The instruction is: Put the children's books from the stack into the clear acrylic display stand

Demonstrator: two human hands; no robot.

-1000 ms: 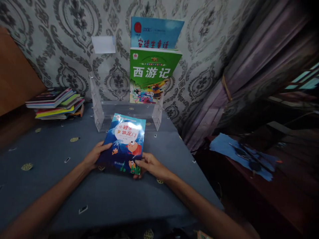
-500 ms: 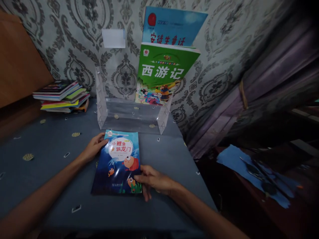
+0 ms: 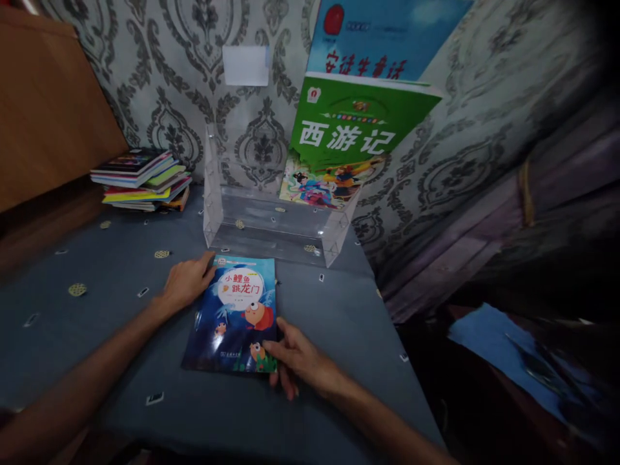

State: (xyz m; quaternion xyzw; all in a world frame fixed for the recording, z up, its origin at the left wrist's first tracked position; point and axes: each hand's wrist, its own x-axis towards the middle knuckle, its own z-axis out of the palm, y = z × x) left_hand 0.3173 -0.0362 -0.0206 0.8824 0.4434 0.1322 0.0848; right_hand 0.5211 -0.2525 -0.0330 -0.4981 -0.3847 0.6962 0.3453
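Note:
A blue picture book (image 3: 231, 336) with an orange fish and Chinese title on its cover lies face up in front of me. My right hand (image 3: 298, 358) grips its lower right edge, thumb on the cover and the other fingers at or below the edge. Beside the upper left corner is my left hand (image 3: 188, 281), fingers stretched out and fingertips at the book's edge. Just beyond the book stands a clear plastic book rack (image 3: 271, 242). A green book (image 3: 356, 132) leans upright in its right half, before a taller blue book (image 3: 382, 39).
Several books lie in a stack (image 3: 140, 181) at the back left, near a brown wooden panel (image 3: 53, 110). A white card (image 3: 246, 66) shows above the rack's left half. On the right, past the edge of the tablecloth (image 3: 349, 336), are a curtain (image 3: 484, 252) and blue cloth (image 3: 498, 355).
The view has shifted, so the rack and upright books appear further right and larger. My left hand has eased outward at the book's left edge. My right hand keeps its hold.

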